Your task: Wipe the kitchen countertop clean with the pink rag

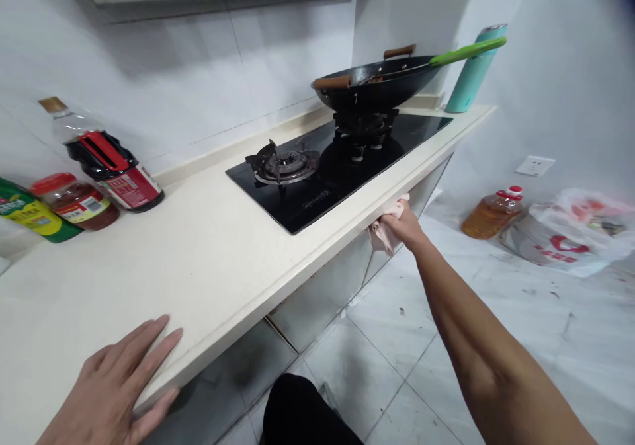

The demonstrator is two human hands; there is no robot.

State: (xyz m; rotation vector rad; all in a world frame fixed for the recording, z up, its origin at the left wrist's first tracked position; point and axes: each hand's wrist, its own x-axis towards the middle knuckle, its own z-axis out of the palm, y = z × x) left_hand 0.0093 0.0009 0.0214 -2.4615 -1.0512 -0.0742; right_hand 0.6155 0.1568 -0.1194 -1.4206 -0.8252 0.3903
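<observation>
The right hand point(405, 225) has its fingers closed around a pink cloth point(384, 235). The cloth is bunched up at the front edge of the white counter point(208, 266), just below the black stove point(327, 184), and part of it hangs down by the cupboard doors point(322, 293). The left hand point(116, 382) is open and holds nothing. It is at the near end of the counter, with its fingers on the top and its thumb by the front edge. A big black pan point(367, 98) sits on the far burner, and a long green handle point(469, 51) sticks out of it. Near the wall, a dark sauce bottle point(116, 170) stands beside a jar with a red lid point(74, 200) and a green and yellow tub point(37, 217)
</observation>
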